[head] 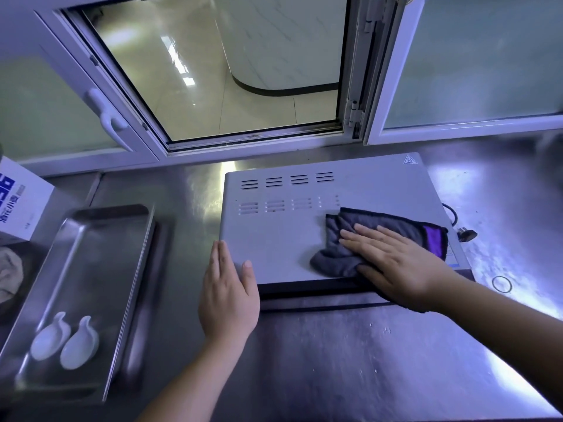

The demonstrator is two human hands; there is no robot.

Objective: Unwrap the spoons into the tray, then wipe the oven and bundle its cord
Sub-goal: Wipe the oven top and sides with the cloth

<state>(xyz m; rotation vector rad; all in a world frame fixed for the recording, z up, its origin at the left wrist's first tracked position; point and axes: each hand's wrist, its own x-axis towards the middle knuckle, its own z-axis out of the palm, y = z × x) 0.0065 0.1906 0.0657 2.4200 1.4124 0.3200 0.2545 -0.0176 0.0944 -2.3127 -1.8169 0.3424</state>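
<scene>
The right hand (393, 263) is pressing a grey cloth (380, 236) flat on the oven (274, 239) top; the left hand (228, 293) is bracing its nine-o'clock edge.

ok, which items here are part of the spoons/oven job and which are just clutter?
Job:
- two white ceramic spoons in the steel tray
- flat grey oven
- grey-and-purple cloth under the right hand
- left hand steadying the oven's corner
- black cord with plug

Lying about:
- white box with blue print
- thin ring on the counter
- beige cloth at left edge
</scene>
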